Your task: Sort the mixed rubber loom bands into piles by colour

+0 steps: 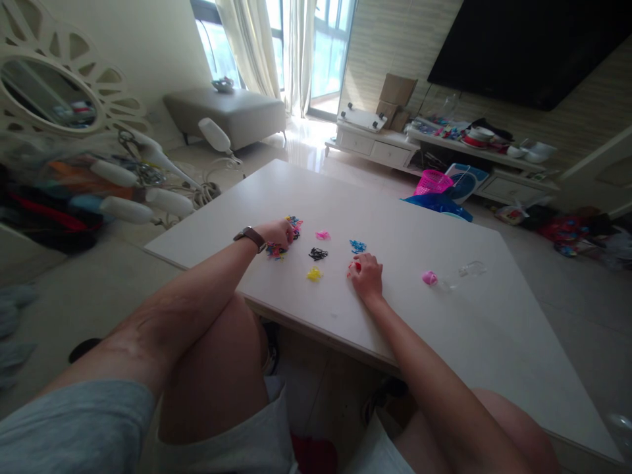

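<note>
My left hand (279, 234), with a brown-strapped watch at the wrist, reaches into a mixed pile of small coloured pieces (276, 251). Its fingers are bent down and together, and what they pinch is hidden. My right hand (368, 275) rests on the table with curled fingers around small red pieces (357, 266). Between the hands lie sorted little heaps: pink pieces (322, 235), black pieces (318, 254) and yellow pieces (314, 274). Blue pieces (358, 246) sit just beyond my right hand. The pieces are thin, too small to name exactly.
On the right of the white table (316, 191) are a pink rounded object (429, 278) and a clear container (473, 268) lying on its side. Past the far edge stand a pink basket (433, 182) and a low cabinet (375, 148). White rounded lamp parts (170, 202) are at the left.
</note>
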Demonstrator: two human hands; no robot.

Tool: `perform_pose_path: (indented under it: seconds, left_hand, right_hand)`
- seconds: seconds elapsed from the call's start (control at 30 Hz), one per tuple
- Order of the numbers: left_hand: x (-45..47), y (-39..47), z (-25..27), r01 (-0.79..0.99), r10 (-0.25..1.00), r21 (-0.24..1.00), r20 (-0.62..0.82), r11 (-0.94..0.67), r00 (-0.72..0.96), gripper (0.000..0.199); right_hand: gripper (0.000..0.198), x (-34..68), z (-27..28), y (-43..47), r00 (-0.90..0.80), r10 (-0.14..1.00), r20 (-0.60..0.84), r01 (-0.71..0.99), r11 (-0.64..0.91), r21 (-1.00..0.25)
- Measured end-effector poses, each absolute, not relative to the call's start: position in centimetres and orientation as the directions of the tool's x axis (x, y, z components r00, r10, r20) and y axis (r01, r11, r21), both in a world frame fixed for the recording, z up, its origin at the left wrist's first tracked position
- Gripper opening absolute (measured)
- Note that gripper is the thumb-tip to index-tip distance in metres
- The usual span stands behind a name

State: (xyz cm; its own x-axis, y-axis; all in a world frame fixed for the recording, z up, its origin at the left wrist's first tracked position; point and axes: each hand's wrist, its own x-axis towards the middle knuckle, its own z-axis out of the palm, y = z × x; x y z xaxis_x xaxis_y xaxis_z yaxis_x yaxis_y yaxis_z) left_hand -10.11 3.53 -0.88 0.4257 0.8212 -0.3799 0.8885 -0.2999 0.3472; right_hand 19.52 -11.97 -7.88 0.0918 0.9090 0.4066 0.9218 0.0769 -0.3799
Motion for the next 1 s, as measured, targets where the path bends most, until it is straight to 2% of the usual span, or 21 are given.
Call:
perform_pose_path:
  seconds: [0.13,0.33,0.57,0.7,0.8,1.0]
  left_hand:
    - [-9.7,3.3,-0.8,0.891,0.828,0.321,-0.362,-0.321,0.429,0.033]
    - [-9.9,2.8,0.7,0.864,0.830,0.424,-0.351,-0.271,0.433,0.036]
    - [-10.7,2.9,0.7,0.855,0.889,0.477,-0.277,-0.201,0.364,0.038]
    - [-11.0,2.9,0.7,0.841,0.903,0.510,-0.253,-0.180,0.346,0.032]
    - [-10.9,2.7,0.6,0.861,0.920,0.489,-0.258,-0.139,0.295,0.028]
    - [-10.3,2.8,-0.4,0.910,0.944,0.400,-0.245,-0.110,0.221,0.034]
  right_hand:
    - [0.018,19.5,-7.9,-11.9,0.092,0.909,0.406,0.919,0.080,-0.386]
    - [0.018,19.5,-8.0,-11.9,0.082,0.909,0.408,0.926,0.082,-0.369]
    - [0.018,19.6,-8.1,-11.8,0.077,0.910,0.408,0.928,0.084,-0.363]
    - [0.019,19.6,-8.1,-11.9,0.071,0.912,0.405,0.929,0.088,-0.360]
    - [0.018,19.6,-8.1,-11.9,0.074,0.911,0.406,0.928,0.086,-0.362]
    - [0.018,19.5,-8.0,-11.9,0.077,0.914,0.399,0.924,0.084,-0.372]
